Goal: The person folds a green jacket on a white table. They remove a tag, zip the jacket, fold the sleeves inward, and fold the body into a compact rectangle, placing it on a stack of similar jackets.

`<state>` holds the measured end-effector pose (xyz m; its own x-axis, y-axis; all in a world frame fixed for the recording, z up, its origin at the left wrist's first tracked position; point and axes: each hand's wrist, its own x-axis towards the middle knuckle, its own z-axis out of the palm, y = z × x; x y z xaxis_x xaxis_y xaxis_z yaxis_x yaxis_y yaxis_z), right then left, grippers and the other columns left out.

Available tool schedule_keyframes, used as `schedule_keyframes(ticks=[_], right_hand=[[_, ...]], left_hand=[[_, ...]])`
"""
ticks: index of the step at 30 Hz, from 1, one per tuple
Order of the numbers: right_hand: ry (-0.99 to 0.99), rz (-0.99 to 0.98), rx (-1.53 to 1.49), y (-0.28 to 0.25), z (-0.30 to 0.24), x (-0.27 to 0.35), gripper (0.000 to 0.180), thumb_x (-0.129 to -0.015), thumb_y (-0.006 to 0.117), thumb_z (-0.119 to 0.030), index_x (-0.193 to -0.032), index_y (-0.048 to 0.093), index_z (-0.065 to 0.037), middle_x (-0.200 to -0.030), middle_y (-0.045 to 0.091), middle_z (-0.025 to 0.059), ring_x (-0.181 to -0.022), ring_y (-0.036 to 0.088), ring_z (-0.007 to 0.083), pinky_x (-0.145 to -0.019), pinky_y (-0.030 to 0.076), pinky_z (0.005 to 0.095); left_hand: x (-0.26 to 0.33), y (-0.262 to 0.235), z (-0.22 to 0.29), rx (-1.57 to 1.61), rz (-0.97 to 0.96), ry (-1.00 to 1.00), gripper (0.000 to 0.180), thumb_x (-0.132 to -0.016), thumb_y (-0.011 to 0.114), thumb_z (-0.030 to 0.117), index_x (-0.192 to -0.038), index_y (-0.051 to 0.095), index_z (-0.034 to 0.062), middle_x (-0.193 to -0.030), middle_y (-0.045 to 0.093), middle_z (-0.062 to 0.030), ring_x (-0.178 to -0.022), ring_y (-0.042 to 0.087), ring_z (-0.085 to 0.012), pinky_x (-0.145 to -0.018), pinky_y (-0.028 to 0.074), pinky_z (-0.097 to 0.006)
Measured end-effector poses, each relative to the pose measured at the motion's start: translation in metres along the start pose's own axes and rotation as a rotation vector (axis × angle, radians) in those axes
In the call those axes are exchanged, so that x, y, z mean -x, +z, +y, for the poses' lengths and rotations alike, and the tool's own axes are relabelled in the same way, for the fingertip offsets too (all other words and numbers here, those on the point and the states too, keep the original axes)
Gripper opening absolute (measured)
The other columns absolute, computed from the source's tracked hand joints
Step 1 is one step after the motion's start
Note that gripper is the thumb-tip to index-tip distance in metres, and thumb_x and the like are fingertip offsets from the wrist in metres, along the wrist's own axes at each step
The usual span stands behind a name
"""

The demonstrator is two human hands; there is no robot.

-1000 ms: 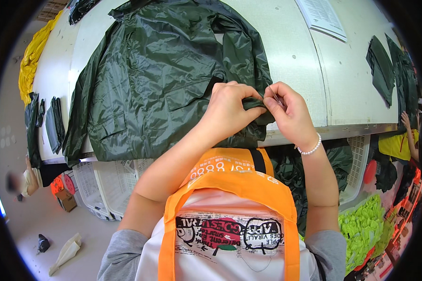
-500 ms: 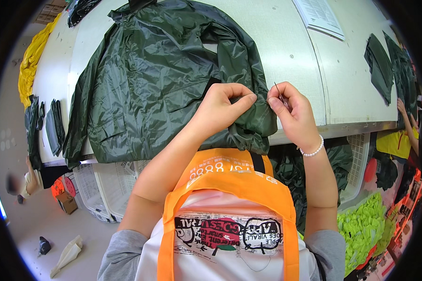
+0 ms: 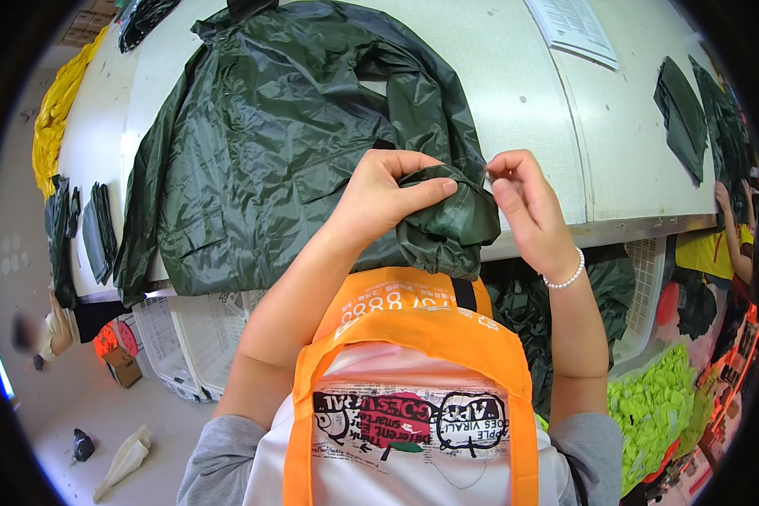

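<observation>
A dark green, shiny rain jacket (image 3: 261, 143) lies spread on the white table, its collar away from me. My left hand (image 3: 379, 194) is closed on the bunched end of its right-hand sleeve (image 3: 460, 215), thumb on top of the cloth. Just beside that sleeve end, my right hand (image 3: 527, 198) is closed in a pinch. A small metallic tip shows at its fingertips; the rest of this tool, which looks like thread snips, is hidden by the fingers.
Folded dark green pieces lie on the table (image 3: 548, 143) at left (image 3: 99, 232) and right (image 3: 681, 118). Printed sheets (image 3: 573, 29) lie at the back. White plastic crates (image 3: 198, 337) stand below the edge. Another person's hand (image 3: 723, 198) is at far right; bright lime cloth (image 3: 654, 396) is heaped below.
The sleeve end has been turned up more into my left hand. My right hand's tool, whose thin pointed blade stuck up before, has tilted down and is mostly hidden.
</observation>
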<state>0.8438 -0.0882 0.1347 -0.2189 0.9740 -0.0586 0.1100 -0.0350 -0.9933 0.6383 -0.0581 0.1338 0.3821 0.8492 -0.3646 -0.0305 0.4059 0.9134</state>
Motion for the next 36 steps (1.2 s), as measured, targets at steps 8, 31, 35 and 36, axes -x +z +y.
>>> schedule_keyframes(ticks=[8,31,35,36], right_hand=[[-0.063,-0.040,0.163,0.000,-0.007,0.001,0.016,-0.088,0.060,-0.009,-0.100,0.052,-0.001,-0.083,0.055,0.0041,-0.074,0.053,0.0097,-0.067,0.044,0.0221],[-0.085,0.207,-0.035,0.004,0.013,-0.001,0.008,-0.091,0.056,-0.009,-0.088,0.054,-0.002,-0.075,0.047,-0.0053,-0.065,0.037,0.0024,-0.060,0.034,0.0163],[-0.076,0.168,0.056,0.010,0.003,0.000,0.005,-0.085,0.062,-0.004,-0.086,0.058,-0.001,-0.074,0.050,-0.0038,-0.063,0.040,0.0026,-0.057,0.035,0.0170],[-0.117,0.163,0.101,0.012,0.001,-0.001,0.005,-0.084,0.063,-0.003,-0.085,0.059,-0.001,-0.074,0.051,-0.0031,-0.063,0.040,0.0028,-0.056,0.035,0.0173]], left_hand=[[-0.001,0.005,-0.002,-0.102,-0.005,0.064,0.018,-0.076,0.071,0.011,-0.084,0.068,-0.0042,-0.073,0.066,-0.0016,-0.066,0.056,-0.0039,-0.062,0.047,-0.020],[-0.003,-0.003,-0.009,0.255,-0.020,-0.022,0.014,-0.081,0.065,0.008,-0.088,0.067,-0.0039,-0.080,0.069,-0.0083,-0.067,0.064,-0.0107,-0.063,0.052,-0.022],[-0.005,0.001,-0.012,0.166,-0.013,0.009,0.015,-0.081,0.065,0.009,-0.088,0.067,-0.0043,-0.079,0.068,-0.0077,-0.067,0.063,-0.0095,-0.063,0.051,-0.021],[-0.005,0.003,-0.012,0.145,-0.006,0.011,0.015,-0.081,0.065,0.009,-0.087,0.067,-0.0043,-0.079,0.068,-0.0074,-0.068,0.063,-0.0094,-0.064,0.051,-0.021]])
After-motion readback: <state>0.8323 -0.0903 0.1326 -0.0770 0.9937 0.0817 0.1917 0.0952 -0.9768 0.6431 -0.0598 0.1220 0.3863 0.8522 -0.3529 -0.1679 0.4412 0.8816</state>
